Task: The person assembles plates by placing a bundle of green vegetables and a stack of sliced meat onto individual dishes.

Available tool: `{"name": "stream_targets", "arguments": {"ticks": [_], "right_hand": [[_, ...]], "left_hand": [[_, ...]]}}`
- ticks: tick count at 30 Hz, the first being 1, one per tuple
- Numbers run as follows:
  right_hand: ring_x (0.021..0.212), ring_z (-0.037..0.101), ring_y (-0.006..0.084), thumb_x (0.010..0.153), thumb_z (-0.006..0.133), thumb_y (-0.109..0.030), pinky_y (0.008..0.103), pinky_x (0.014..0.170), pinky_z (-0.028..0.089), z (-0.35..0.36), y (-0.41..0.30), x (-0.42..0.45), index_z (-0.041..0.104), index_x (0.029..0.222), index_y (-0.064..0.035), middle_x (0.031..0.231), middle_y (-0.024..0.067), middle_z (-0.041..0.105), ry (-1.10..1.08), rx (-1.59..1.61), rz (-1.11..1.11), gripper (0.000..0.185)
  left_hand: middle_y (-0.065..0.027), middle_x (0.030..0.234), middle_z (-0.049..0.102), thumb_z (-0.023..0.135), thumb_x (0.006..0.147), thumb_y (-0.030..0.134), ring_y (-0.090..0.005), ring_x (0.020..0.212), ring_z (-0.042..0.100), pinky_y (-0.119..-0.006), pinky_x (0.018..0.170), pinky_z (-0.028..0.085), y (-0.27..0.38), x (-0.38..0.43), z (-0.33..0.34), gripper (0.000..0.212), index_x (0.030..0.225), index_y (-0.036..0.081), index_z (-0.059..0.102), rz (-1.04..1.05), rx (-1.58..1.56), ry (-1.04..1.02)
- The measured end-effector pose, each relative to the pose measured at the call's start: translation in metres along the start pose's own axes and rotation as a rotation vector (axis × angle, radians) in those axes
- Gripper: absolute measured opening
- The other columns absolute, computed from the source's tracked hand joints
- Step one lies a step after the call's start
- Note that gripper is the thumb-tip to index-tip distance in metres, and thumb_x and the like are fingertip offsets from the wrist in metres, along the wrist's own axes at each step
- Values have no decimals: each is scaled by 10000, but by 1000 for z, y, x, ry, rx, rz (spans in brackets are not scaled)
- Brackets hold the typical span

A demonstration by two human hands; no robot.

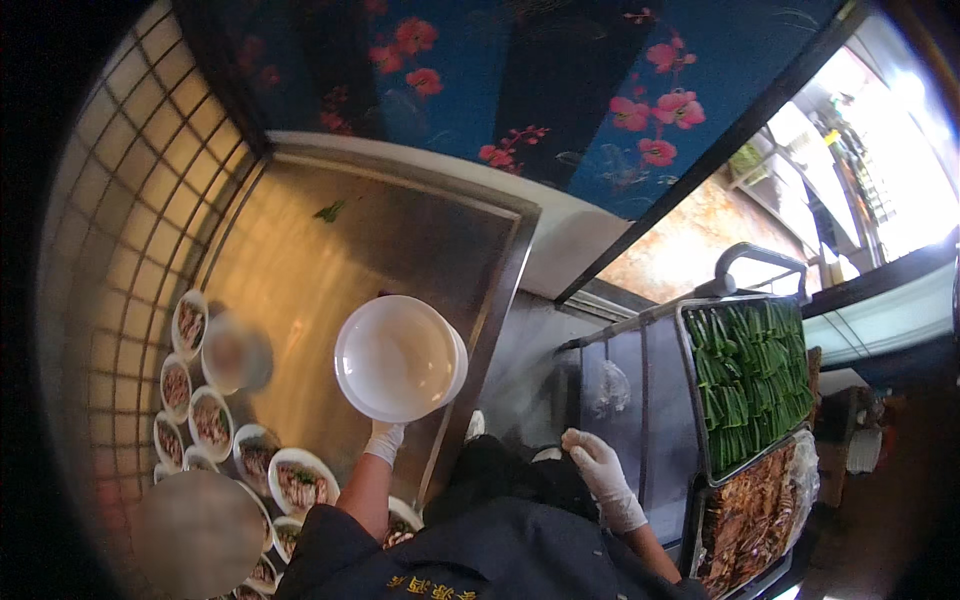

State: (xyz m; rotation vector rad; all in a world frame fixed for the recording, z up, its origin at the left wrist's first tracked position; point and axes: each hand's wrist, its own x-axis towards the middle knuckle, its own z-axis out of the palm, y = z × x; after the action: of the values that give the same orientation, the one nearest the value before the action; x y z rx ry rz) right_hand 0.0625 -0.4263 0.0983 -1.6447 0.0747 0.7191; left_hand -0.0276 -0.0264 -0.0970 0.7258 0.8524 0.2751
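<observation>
My left hand [387,441], in a thin white glove, holds a white bowl [397,360] from its near side. The bowl's inside faces up and shows no food, and a second edge at its right suggests stacked bowls. Most of the left fingers are hidden beneath it. My right hand [604,474], also gloved, hangs beside the trolley [622,420]. Its fingers are bent and close together, nothing shows in them, and the palm side is hidden. Filled white bowls [302,480] with sliced meat and some green garnish stand on the metal table [300,262], left of the held bowl.
On the trolley lie a tray of cut green vegetables [750,382] and a tray of browned food [750,517], partly under clear plastic. A green scrap [330,211] lies on the table. A lattice screen [150,150] borders the left side; a flowered blue panel [465,75] stands beyond.
</observation>
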Motion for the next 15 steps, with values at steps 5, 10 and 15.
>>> {"name": "stream_targets", "arguments": {"ticks": [5, 10, 15], "right_hand": [[1193, 597, 190, 1003, 581, -84, 321, 1061, 442, 12, -1, 13, 554, 1334, 75, 1283, 117, 637, -122, 33, 4, 368], [1188, 599, 181, 1000, 589, -90, 312, 1048, 444, 21, -4, 19, 553, 1345, 62, 1273, 109, 645, -205, -14, -43, 379], [1202, 597, 204, 1000, 581, -67, 331, 1067, 441, 4, -8, 8, 542, 1347, 68, 1295, 120, 633, -168, -1, 3, 374]], "left_hand": [[-44, 1073, 703, 614, 990, 338, -198, 838, 691, -326, 674, 579, -21, -47, -39, 322, 1261, 167, 576, -28, 2, 69], [-46, 1077, 701, 603, 996, 331, -197, 829, 688, -326, 689, 580, -34, -77, -77, 321, 1267, 162, 572, -46, 26, 120], [-65, 1099, 688, 571, 1014, 318, -216, 832, 669, -348, 694, 572, -36, -86, -75, 323, 1269, 121, 565, -72, 271, 114]]}}
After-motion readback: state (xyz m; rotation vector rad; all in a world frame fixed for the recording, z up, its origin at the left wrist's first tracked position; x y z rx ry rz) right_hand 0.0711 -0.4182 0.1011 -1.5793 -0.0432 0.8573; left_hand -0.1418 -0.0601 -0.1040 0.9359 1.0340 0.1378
